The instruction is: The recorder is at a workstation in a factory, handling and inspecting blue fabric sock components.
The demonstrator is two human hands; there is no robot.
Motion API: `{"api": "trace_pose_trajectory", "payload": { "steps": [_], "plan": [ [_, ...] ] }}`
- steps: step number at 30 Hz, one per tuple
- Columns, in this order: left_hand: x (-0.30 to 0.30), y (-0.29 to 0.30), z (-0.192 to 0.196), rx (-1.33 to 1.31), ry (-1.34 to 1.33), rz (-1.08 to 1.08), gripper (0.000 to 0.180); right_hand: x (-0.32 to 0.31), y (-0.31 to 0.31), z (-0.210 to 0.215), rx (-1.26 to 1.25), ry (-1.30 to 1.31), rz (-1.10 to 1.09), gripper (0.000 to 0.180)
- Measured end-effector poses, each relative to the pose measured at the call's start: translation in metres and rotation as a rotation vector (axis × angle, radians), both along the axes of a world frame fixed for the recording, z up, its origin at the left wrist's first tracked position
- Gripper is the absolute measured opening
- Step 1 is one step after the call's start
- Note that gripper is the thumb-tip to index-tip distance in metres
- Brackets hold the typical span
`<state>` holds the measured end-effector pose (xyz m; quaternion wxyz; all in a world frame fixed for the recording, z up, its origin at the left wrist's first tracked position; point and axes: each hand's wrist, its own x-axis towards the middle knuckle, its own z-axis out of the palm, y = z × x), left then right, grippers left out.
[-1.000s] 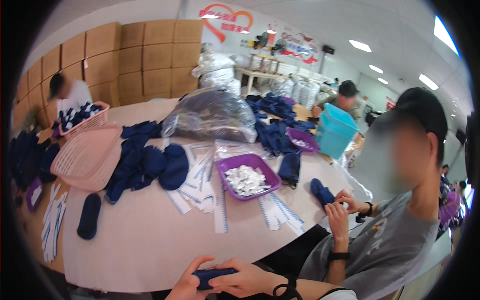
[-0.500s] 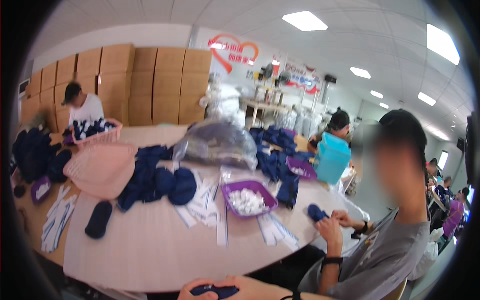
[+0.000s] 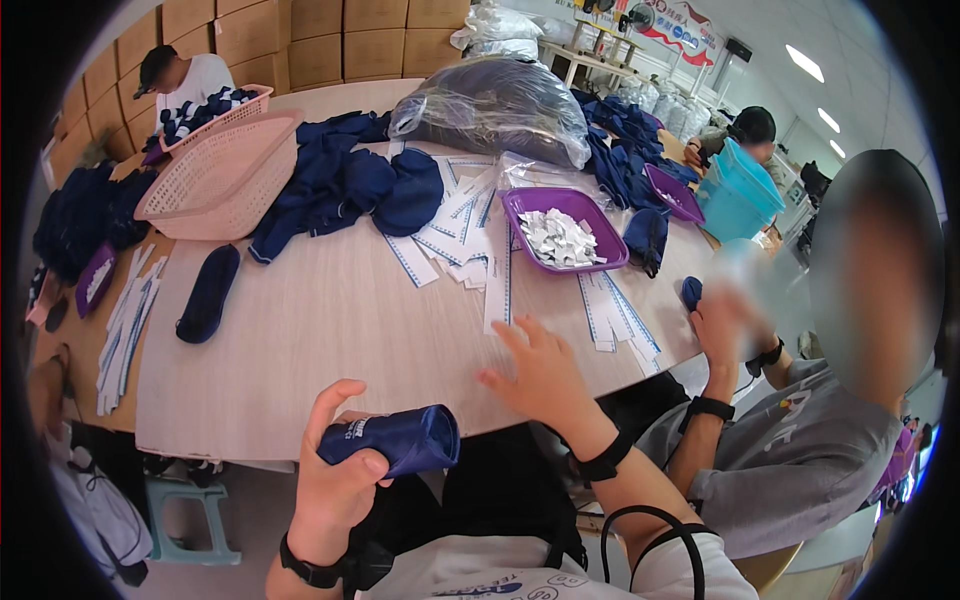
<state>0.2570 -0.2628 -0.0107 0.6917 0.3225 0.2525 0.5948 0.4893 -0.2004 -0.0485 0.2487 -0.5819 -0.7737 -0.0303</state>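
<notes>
My left hand (image 3: pixel 335 485) is wrapped round a rolled navy-blue fabric pouch (image 3: pixel 415 440), cylinder-shaped with light printing, just off the table's near edge. Fingers spread and holding nothing, my right hand (image 3: pixel 548 385) reaches over the table edge. Its fingertips are near the end of a white paper strip (image 3: pixel 498 290) with blue ruler-like markings. Beyond it stands a purple basket (image 3: pixel 612 215) full of small white pieces (image 3: pixel 556 238). More printed strips (image 3: pixel 612 312) lie to its right. A long navy pouch (image 3: pixel 209 293) lies at the table's left.
A pink basket (image 3: pixel 215 195) and a heap of navy fabric pouches (image 3: pixel 330 185) occupy the far left. Behind sits a large clear plastic bag (image 3: pixel 490 110) of dark goods. A co-worker in a grey shirt (image 3: pixel 810 460) sits close on my right. A green stool (image 3: pixel 195 525) stands at lower left.
The view has tilted down. Both hands were together on the navy pouch at the lower edge; now my left hand alone holds it, and my right has let go and moved forward over the table.
</notes>
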Motion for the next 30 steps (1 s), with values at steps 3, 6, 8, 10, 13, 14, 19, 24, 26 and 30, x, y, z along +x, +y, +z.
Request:
{"api": "trace_pose_trajectory", "payload": {
  "steps": [3, 6, 8, 10, 13, 14, 19, 24, 26, 30],
  "plan": [
    [-0.004, 0.003, 0.005, 0.026, -0.020, 0.051, 0.069, -0.009, -0.015, -0.011, -0.126, -0.006, 0.035, 0.052],
    [-0.009, 0.010, -0.003, 0.079, -0.059, 0.085, 0.059, -0.014, -0.029, -0.011, -0.168, 0.002, 0.050, 0.054],
    [-0.009, 0.011, -0.012, 0.098, -0.080, 0.076, 0.053, -0.012, -0.020, -0.004, -0.205, 0.019, 0.092, 0.055],
    [-0.003, 0.014, -0.018, 0.111, -0.018, 0.121, 0.047, -0.013, -0.004, 0.011, -0.058, 0.071, 0.001, 0.056],
    [0.003, 0.017, -0.019, 0.048, -0.141, 0.048, 0.042, -0.008, 0.016, -0.004, -0.094, 0.009, -0.030, 0.062],
    [0.006, 0.018, -0.019, 0.041, -0.137, 0.055, 0.041, -0.007, 0.018, -0.012, -0.115, -0.071, -0.042, 0.065],
    [0.002, 0.024, -0.030, 0.062, -0.086, 0.125, 0.042, -0.016, -0.024, -0.004, -0.239, -0.087, 0.009, 0.069],
    [0.009, 0.029, -0.031, -0.007, -0.186, 0.119, 0.038, -0.008, -0.058, -0.018, -0.263, -0.013, 0.062, 0.058],
    [0.012, 0.030, -0.034, 0.010, -0.178, 0.075, 0.038, 0.005, -0.066, -0.041, -0.065, 0.049, 0.155, 0.036],
    [0.024, 0.027, -0.041, 0.028, -0.078, 0.007, 0.038, 0.012, -0.075, -0.042, 0.005, 0.237, 0.156, 0.023]
  ]
}}
